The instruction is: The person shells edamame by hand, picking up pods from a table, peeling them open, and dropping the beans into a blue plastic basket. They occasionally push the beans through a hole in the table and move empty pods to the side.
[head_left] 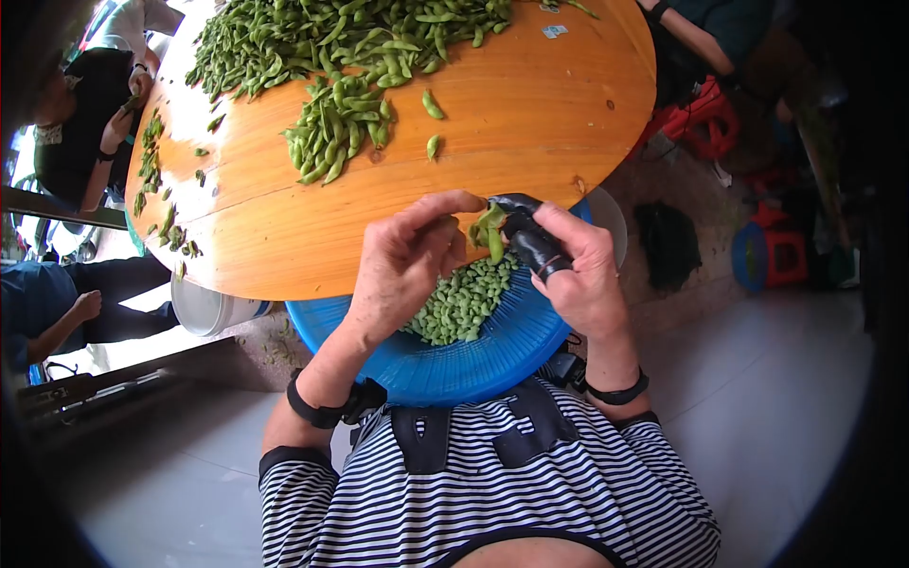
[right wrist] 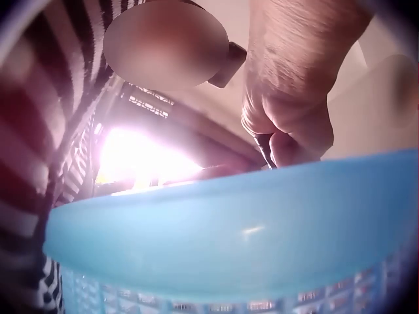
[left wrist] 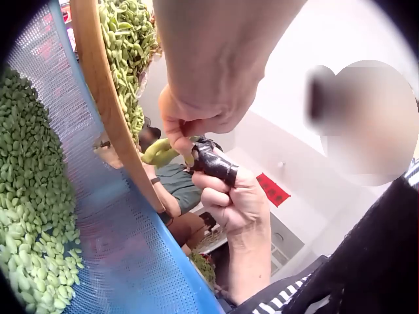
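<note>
Above a blue basket (head_left: 398, 364), both hands meet at a green soybean pod (head_left: 490, 237). My right hand (head_left: 587, 275) pinches the pod between thumb and finger, which wear black wrapping (head_left: 535, 241). From the other side my left hand (head_left: 407, 260) grips at the pod's upper end, its other fingers curled in. In the left wrist view the pod (left wrist: 159, 152) pokes out beside the left fingertips. Shelled green soybeans (head_left: 459, 303) lie in the basket below. The right wrist view shows the back of the right hand (right wrist: 294, 118) over the basket rim; its fingertips are hidden there.
A round wooden table (head_left: 530, 114) stands just beyond the basket, bearing a large heap of pods (head_left: 312, 43) and a smaller pile (head_left: 336, 128). Empty-looking husks (head_left: 151, 156) lie along its left edge. A white bucket (head_left: 201, 308) sits below left. Other people sit around the table.
</note>
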`<state>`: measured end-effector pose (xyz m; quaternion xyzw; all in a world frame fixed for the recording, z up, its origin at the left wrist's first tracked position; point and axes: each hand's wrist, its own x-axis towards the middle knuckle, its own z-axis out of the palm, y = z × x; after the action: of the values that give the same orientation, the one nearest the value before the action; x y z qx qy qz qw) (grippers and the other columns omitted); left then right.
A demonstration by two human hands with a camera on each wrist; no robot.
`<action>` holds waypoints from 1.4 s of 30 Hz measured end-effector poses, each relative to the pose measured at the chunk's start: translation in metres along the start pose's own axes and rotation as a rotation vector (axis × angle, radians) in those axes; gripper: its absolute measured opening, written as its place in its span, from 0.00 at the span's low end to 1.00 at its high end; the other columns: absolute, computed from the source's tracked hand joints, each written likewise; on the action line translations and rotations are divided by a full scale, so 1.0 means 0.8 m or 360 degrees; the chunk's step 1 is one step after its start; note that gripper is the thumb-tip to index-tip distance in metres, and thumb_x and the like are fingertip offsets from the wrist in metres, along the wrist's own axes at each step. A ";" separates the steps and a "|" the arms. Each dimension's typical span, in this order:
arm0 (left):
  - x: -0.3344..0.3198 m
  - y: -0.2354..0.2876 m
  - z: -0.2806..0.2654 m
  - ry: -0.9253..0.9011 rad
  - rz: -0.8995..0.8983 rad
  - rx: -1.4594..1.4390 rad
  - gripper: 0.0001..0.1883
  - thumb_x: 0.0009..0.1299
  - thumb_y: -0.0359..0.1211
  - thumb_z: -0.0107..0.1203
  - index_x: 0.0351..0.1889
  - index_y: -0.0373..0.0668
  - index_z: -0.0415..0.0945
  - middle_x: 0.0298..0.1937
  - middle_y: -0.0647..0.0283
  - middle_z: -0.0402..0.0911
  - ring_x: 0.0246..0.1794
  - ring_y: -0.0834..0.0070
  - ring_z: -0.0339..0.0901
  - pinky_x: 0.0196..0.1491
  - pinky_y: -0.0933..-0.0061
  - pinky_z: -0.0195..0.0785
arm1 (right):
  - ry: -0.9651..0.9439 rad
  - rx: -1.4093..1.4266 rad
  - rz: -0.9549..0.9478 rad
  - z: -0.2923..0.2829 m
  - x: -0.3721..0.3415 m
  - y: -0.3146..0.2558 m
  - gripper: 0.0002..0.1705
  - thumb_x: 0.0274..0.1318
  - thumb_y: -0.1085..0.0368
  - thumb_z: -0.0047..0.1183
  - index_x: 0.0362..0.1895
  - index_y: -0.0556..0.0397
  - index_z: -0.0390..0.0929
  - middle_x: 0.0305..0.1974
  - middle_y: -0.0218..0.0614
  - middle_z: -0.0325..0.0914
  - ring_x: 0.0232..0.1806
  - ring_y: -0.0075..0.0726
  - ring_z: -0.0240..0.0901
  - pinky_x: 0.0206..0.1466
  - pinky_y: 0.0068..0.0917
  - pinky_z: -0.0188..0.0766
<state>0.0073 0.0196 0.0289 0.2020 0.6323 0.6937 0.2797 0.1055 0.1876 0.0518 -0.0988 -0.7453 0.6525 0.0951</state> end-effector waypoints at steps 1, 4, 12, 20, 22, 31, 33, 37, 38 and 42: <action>-0.001 -0.001 -0.003 0.0002 0.0002 -0.0001 0.07 0.70 0.20 0.49 0.43 0.34 0.76 0.26 0.70 0.75 0.22 0.87 0.69 0.27 0.85 0.65 | 0.0017 0.0136 0.0151 -0.006 -0.002 -0.004 0.24 0.42 0.83 0.41 0.47 0.64 0.77 0.30 0.29 0.71 0.27 0.19 0.63 0.29 0.17 0.63; -0.005 -0.006 -0.007 0.0347 0.0062 -0.0261 0.06 0.71 0.25 0.53 0.42 0.33 0.78 0.28 0.66 0.76 0.23 0.83 0.70 0.26 0.82 0.63 | 0.0082 0.0340 0.0214 -0.012 -0.003 0.002 0.24 0.44 0.83 0.41 0.47 0.61 0.77 0.29 0.24 0.70 0.24 0.13 0.60 0.25 0.13 0.58; -0.022 -0.026 0.026 -0.0028 -0.0569 -0.0863 0.10 0.73 0.37 0.54 0.42 0.40 0.78 0.29 0.68 0.78 0.21 0.85 0.65 0.21 0.85 0.53 | 0.0145 0.0113 0.0078 0.016 -0.007 0.007 0.22 0.44 0.83 0.41 0.47 0.64 0.76 0.31 0.32 0.72 0.31 0.22 0.67 0.34 0.18 0.66; -0.018 -0.032 0.018 0.0072 -0.0483 -0.0747 0.09 0.74 0.36 0.53 0.35 0.41 0.75 0.26 0.71 0.74 0.19 0.86 0.63 0.19 0.84 0.49 | 0.0081 0.0030 0.0314 -0.001 -0.011 0.025 0.24 0.41 0.81 0.37 0.46 0.65 0.77 0.24 0.24 0.68 0.26 0.16 0.63 0.30 0.15 0.62; -0.018 -0.035 0.022 0.0026 -0.0430 -0.0325 0.09 0.74 0.36 0.53 0.34 0.41 0.74 0.23 0.72 0.71 0.18 0.87 0.62 0.19 0.84 0.49 | -0.0317 0.0473 0.0531 -0.011 -0.017 0.027 0.24 0.40 0.78 0.37 0.43 0.64 0.78 0.23 0.24 0.66 0.24 0.13 0.58 0.25 0.13 0.57; -0.021 -0.035 0.026 0.0207 0.0162 0.0606 0.06 0.71 0.30 0.57 0.35 0.35 0.75 0.25 0.71 0.75 0.25 0.90 0.66 0.28 0.87 0.60 | -0.0352 0.0951 0.0607 -0.006 -0.011 0.033 0.23 0.46 0.80 0.31 0.42 0.63 0.78 0.18 0.21 0.58 0.18 0.11 0.49 0.17 0.14 0.45; -0.022 -0.034 0.025 0.0210 0.0179 0.0746 0.06 0.70 0.29 0.58 0.35 0.35 0.75 0.27 0.70 0.76 0.26 0.90 0.67 0.29 0.87 0.60 | -0.0337 0.0980 0.0584 -0.006 -0.012 0.037 0.25 0.46 0.82 0.30 0.45 0.63 0.78 0.18 0.20 0.58 0.18 0.11 0.49 0.17 0.14 0.44; -0.020 -0.038 0.017 -0.0035 -0.0201 -0.0185 0.08 0.72 0.32 0.56 0.33 0.37 0.75 0.23 0.70 0.73 0.19 0.88 0.63 0.21 0.84 0.54 | -0.0393 0.1209 0.0548 -0.012 -0.012 0.058 0.25 0.53 0.78 0.36 0.55 0.61 0.74 0.27 0.28 0.69 0.19 0.11 0.50 0.17 0.11 0.44; -0.019 -0.035 0.015 -0.0185 -0.0564 -0.0762 0.08 0.73 0.33 0.55 0.33 0.38 0.75 0.22 0.70 0.71 0.16 0.87 0.61 0.18 0.83 0.50 | -0.0503 0.1432 0.0538 -0.016 -0.012 0.066 0.24 0.56 0.76 0.38 0.58 0.61 0.73 0.31 0.31 0.73 0.19 0.11 0.50 0.17 0.10 0.44; -0.020 -0.051 0.015 -0.0355 -0.0612 -0.1316 0.09 0.74 0.35 0.52 0.33 0.40 0.75 0.21 0.70 0.70 0.15 0.86 0.57 0.16 0.83 0.45 | -0.0636 0.1809 0.0627 -0.020 -0.013 0.090 0.22 0.59 0.71 0.44 0.59 0.60 0.72 0.37 0.37 0.76 0.21 0.11 0.51 0.18 0.07 0.45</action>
<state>0.0323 0.0200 -0.0089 0.0261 0.2949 0.7971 0.5263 0.1215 0.2095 -0.0178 -0.0445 -0.2536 0.9575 -0.1300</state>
